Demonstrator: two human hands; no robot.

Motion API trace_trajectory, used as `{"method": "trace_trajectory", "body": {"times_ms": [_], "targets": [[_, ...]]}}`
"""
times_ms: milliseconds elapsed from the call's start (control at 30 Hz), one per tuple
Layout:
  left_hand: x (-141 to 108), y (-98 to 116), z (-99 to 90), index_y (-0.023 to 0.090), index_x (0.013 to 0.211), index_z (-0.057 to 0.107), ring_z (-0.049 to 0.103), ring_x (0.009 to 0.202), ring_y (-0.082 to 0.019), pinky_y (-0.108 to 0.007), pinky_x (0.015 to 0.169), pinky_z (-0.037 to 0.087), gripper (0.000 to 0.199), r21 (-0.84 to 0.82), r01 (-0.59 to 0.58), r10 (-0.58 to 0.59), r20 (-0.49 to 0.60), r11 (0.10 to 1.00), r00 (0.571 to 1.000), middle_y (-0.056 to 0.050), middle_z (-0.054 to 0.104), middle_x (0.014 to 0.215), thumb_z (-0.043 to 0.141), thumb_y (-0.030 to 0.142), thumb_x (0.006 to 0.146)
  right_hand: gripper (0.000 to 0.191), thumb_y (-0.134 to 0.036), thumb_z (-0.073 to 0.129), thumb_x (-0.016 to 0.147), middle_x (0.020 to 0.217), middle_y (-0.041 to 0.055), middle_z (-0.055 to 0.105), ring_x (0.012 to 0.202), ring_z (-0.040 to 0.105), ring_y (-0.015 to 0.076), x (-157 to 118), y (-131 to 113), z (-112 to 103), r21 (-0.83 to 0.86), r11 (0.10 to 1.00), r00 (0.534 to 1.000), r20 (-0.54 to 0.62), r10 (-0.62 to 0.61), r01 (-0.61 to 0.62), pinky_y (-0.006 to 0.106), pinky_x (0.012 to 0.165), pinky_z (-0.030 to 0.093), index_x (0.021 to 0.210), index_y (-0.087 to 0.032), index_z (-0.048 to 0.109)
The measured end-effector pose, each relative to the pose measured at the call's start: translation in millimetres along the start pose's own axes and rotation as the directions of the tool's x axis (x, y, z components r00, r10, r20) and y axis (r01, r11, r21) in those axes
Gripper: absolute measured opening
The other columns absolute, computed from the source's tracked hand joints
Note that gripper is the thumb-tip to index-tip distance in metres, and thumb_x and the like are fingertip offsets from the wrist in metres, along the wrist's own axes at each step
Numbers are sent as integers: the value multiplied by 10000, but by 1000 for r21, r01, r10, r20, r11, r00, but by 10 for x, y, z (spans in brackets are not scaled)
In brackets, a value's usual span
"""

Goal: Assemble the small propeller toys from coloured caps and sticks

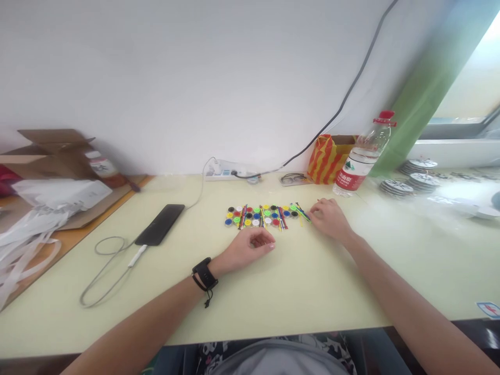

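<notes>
My left hand (pixel 248 249) rests on the table just in front of several small round coloured discs (pixel 255 222). Its fingers curve loosely with a gap inside them, and they hold nothing that I can see. Groups of thin coloured sticks (pixel 262 216) stand or lie between the groups of discs, which are red, blue, yellow, green, white and black. At the right end of the row, the fingertips of my right hand (pixel 330 217) are closed on the last bunch of thin sticks (pixel 302 212). The fingers partly cover the sticks' ends.
A black phone (pixel 161 225) on a cable lies to the left. Behind are a power strip (pixel 222 173), glasses (pixel 292 178), a striped bag (pixel 326 161) and a large water bottle (pixel 361 161). Stacked discs (pixel 422 182) stand right; a cardboard box (pixel 58 148) and white plastic bag (pixel 62 198) left.
</notes>
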State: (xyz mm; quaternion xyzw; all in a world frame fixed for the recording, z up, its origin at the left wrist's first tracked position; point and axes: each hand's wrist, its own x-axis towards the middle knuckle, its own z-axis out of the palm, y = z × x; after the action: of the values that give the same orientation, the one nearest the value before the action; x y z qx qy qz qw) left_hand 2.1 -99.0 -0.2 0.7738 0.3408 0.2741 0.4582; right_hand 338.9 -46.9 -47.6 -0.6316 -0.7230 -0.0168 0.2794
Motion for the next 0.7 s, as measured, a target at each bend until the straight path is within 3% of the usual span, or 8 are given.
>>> {"method": "trace_trajectory", "body": {"times_ms": [400, 700], "targets": [[-6, 1, 6, 188, 953, 743, 635, 799, -158, -292, 759, 534, 250, 4, -14, 14, 4, 1000, 1000, -55, 728, 919, 703, 430, 910, 179, -381, 636, 895, 967, 89, 697, 1024, 562, 305, -22, -95, -3, -46, 999, 997, 77, -7, 11, 444, 916, 433, 845, -229, 717], [-8, 8, 6, 184, 947, 744, 637, 793, -157, -289, 751, 531, 254, 32, -16, 15, 14, 999, 1000, -57, 729, 921, 696, 431, 914, 141, -299, 612, 913, 918, 67, 679, 960, 592, 272, -15, -113, 49, -11, 999, 997, 70, -35, 36, 454, 970, 433, 792, -227, 620]]}}
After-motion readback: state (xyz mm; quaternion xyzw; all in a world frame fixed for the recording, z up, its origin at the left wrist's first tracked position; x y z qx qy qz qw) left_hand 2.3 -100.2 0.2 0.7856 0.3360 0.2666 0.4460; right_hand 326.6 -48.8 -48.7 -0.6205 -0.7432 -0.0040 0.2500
